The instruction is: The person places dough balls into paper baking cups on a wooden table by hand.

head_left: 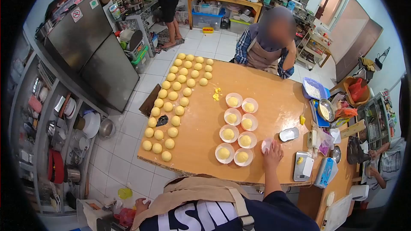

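Observation:
My right hand (273, 156) reaches over the table, its fingers closed on the edge of a pinkish paper baking cup (266, 145). To its left stand several white fluted baking cups in two columns, each with a ball of yellow dough (242, 157) inside. A metal tin (289, 134) with white content lies just beyond that hand. My left hand (142, 205) hangs low beside my apron, off the table, with its fingers apart and nothing visible in them. Rows of round dough balls (173, 96) cover the table's left side.
A person (263, 45) sits across the wooden table (205, 115). A kitchen scale (302, 167), a blue-white packet (326, 172), a metal bowl (326, 110) and a basin of white powder (314, 89) crowd the right. Another person (165, 6) stands at the back counter.

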